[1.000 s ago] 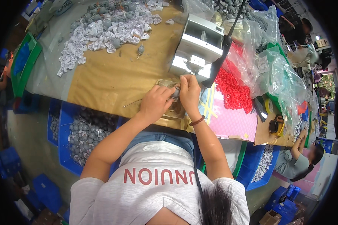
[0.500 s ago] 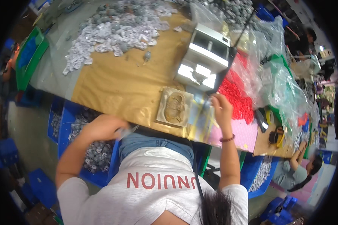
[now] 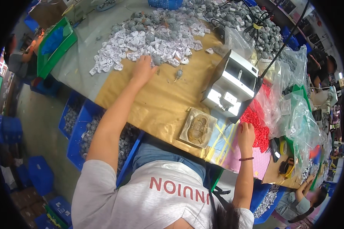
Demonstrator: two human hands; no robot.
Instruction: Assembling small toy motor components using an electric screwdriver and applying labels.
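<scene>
Head view: both bare hands are out over the bench, spread well apart.
Left hand (image 3: 143, 70): at the near edge of the tagged heap (image 3: 149, 40), fingers bent down; cannot tell whether a piece is grasped.
Tagged heap: rounded grey pieces among white tags, spreading ahead of and to both sides of the left hand.
Heap handling: pieces look light and firm, tags thin and likely to crease or snag; the rounded body seems the better hold.
Right hand (image 3: 246, 134): fingers curled toward the thumb, beside the red pieces (image 3: 260, 131); cannot tell whether one is pinched.
Red handling: small, light and probably hard; a fingertip pinch should suit, one at a time.
Surface: brown paper (image 3: 160, 99) lies under and between the hands; a block with a shaped hollow (image 3: 198, 128) sits left of the right hand, a white device (image 3: 237, 83) ahead of it, a pink mat (image 3: 258, 160) below it.
Room: a green tray (image 3: 66, 41) stands beyond the left hand's left; clear bags (image 3: 298, 114) and a co-worker (image 3: 298, 202) lie to the right hand's right.
</scene>
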